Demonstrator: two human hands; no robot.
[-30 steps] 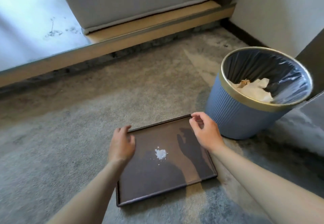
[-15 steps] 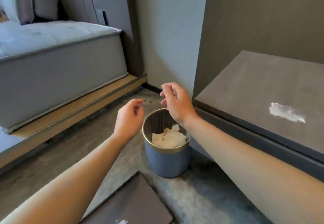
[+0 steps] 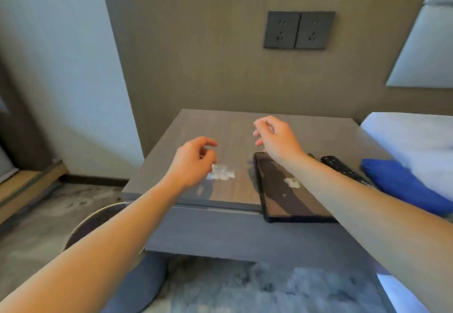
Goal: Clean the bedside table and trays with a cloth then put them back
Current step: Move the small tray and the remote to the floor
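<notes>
Hovering above the bedside table (image 3: pixel 235 126), both bare hands are seen empty, with fingers loosely curled and nothing gripped. The left hand (image 3: pixel 193 163) hangs over the middle of the tabletop, its fingertips just above a white patch of residue (image 3: pixel 221 175). The right hand (image 3: pixel 277 138) is held further back and to the right, over the far end of a dark tray (image 3: pixel 282 195).

No cloth is held in either hand. A blue cloth (image 3: pixel 402 185) is seen lying on the bed edge (image 3: pixel 411 136) to the right of the table, well apart from both hands, so fetching it is judged to be the step in hand. It would best be taken with the right hand, which is nearer. The tray would best be lifted clear first, so that the whole top can be wiped and the residue swept toward one edge rather than smeared about.

The tabletop is grey wood grain, square, set against a brown wall. The tray rests on its right side and overhangs the front edge; it is glossy, dark, with a low rim and its own white smear (image 3: pixel 291 182) near the middle. A black remote (image 3: pixel 343 169) lies just beside the tray. A bin (image 3: pixel 98 217) stands on the carpet below the left forearm.
</notes>
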